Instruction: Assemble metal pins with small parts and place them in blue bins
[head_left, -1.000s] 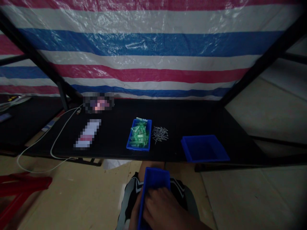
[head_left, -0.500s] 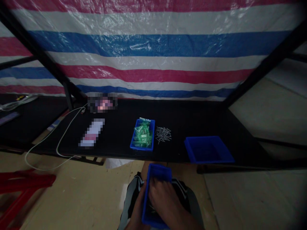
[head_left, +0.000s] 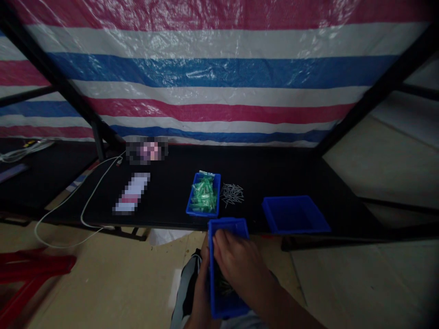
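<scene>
My left hand [head_left: 203,279] grips a blue plastic bin [head_left: 211,278] along its left side; most of its fingers are hidden behind the wall. The bin is above my lap, its far end at the table's front edge. Thin, nail-like pieces [head_left: 224,287] lie in the bottom of it, dim and partly covered. My right hand [head_left: 236,256] is inside the bin near the far end, with its fingers curled together. Whatever they hold is hidden. Beyond on the table is a loose pile of grey nails [head_left: 232,194], beside a small blue tray [head_left: 188,213] of green plastic packets [head_left: 205,194].
Another blue bin [head_left: 295,214] sits at the front right of the black table [head_left: 274,171]. At left are a white cable [head_left: 87,198] and two blurred-out items. A striped tarp [head_left: 219,73] hangs behind, between dark frame posts. A red stool-like object [head_left: 34,278] stands on the floor.
The bin held by my left hand has come up and forward toward the table edge. My right hand has moved with it and stays inside. The view has shifted slightly.
</scene>
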`<state>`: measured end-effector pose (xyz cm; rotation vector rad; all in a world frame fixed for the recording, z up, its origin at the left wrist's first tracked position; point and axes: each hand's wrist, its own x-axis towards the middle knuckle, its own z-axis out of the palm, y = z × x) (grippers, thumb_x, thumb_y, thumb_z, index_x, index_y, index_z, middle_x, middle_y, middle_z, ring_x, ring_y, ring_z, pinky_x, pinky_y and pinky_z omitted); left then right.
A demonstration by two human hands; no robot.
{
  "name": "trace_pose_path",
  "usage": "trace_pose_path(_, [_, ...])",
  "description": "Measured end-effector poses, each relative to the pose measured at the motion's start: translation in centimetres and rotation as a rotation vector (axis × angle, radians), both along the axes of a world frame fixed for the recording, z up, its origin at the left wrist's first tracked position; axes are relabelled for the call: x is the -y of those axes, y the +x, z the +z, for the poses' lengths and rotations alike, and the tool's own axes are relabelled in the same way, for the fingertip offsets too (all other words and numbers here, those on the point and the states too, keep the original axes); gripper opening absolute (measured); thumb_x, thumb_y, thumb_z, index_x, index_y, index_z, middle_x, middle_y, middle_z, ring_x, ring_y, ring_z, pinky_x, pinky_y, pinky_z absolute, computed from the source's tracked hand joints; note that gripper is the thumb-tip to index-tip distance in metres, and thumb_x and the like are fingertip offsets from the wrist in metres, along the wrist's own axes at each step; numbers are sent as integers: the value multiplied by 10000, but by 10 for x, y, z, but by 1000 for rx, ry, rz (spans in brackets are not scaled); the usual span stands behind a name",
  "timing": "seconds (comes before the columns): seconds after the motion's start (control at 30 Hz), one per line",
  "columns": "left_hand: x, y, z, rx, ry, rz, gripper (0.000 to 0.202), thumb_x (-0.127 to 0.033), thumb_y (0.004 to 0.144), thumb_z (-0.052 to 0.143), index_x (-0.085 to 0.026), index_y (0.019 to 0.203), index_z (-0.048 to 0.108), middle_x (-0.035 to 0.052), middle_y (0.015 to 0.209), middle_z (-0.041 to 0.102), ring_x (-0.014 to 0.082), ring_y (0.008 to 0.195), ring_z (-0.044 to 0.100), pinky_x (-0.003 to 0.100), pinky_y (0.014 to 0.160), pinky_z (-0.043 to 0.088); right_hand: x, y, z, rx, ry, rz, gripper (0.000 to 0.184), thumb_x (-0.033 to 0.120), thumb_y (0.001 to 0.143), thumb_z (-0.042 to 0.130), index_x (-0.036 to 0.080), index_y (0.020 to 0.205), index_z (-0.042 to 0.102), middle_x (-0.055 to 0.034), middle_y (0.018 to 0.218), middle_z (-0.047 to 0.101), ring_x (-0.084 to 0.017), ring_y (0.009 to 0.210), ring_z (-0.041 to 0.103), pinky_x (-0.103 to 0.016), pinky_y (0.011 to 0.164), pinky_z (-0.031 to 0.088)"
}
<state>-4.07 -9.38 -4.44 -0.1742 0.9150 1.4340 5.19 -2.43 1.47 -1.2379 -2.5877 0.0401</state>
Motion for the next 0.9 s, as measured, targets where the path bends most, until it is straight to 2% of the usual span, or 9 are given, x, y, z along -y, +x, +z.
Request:
trace_pose_path(0.13, [-22,10,10,54,-15,35,299,-364,1009,640,-208,1195,816,84,1150,825,284,1377,633,432,1225,441,-18,3,15,4,14,-49,163,134,1030,511,221,909,578,-14,762,711,-191,619,712,-307,516,372])
trace_pose_path(0.27, [-34,16,14,13,68,-1,398,-391,965,713,-240,1332,751,68,1217,810,276,1334,667,422,1215,447,-30,8,24,-32,-33,-146,218,192,1078,451,214,919,599,-18,780,735,-189,609,719,-307,508,334])
trace_pose_path(0.37, [-35,20,11,78,91,-66,420,-468,945,730,-248,1301,773,72,1212,813,288,1340,662,419,1219,444,-35,12,24,-157,-28,-204,309,244,1110,373,209,908,604,-28,775,729,-187,630,718,-297,542,348])
trace_pose_path(0.43, [-35,24,11,116,76,-63,381,-468,955,718,-238,1247,802,72,1170,825,290,1332,669,421,1224,438,-37,15,23,-247,-33,-209,341,256,1114,350,209,886,599,-29,764,718,-176,648,710,-288,572,362])
trace_pose_path(0.53, [-36,29,17,175,66,-49,361,-458,986,672,-222,1219,815,74,1153,830,303,1317,678,460,1226,435,-41,17,26,-386,-80,-187,349,270,1110,361,215,845,581,-23,749,701,-163,657,688,-278,615,381])
trace_pose_path(0.63, [-40,32,28,215,94,-68,420,-491,1011,623,-210,1275,791,81,1183,822,316,1334,665,498,1230,425,-48,19,35,-558,-169,-176,361,313,1102,396,226,786,546,-6,706,668,-151,637,657,-269,630,394])
trace_pose_path(0.73, [-46,33,37,230,132,-110,489,-536,1027,581,-215,1357,746,86,1263,795,312,1386,623,496,1256,387,-58,20,44,-740,-277,-224,407,388,1091,424,232,725,507,21,633,601,-130,566,587,-259,592,386])
trace_pose_path(0.9, [-55,35,40,250,225,-155,575,-606,1006,583,-248,1443,685,80,1433,706,316,1486,517,506,1288,330,-79,21,49,-972,-436,-295,472,507,1061,455,226,685,498,40,577,508,-112,512,479,-240,522,366])
